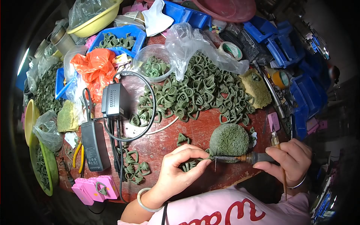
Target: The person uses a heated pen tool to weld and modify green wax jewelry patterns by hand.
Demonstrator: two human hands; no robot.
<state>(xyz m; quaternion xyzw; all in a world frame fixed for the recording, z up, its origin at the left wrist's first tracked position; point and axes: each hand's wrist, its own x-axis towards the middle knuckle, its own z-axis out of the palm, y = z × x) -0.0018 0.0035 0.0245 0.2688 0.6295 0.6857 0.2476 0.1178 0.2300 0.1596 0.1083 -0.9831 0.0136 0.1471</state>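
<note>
My left hand [183, 163] pinches a small green ring [209, 153] between thumb and forefinger; the fingertips partly hide it. My right hand [288, 161] is closed round the dark handle of a soldering iron [258, 158], whose metal tip points left and reaches the ring. Whether they touch, I cannot tell. A thin brush-like stick [276, 144] stands upright among the right hand's fingers. Just beyond the iron lies a round, rough green pad [229, 138]. Beside my left hand are a few loose green rings [182, 138].
A large heap of green rings [198, 86] covers the table's middle. Left of it stand a black box [115, 101] with looped cables and a power adapter [93, 144]. Pink foam blocks [90, 189] lie at the front left. Blue bins [307, 93] line the right side.
</note>
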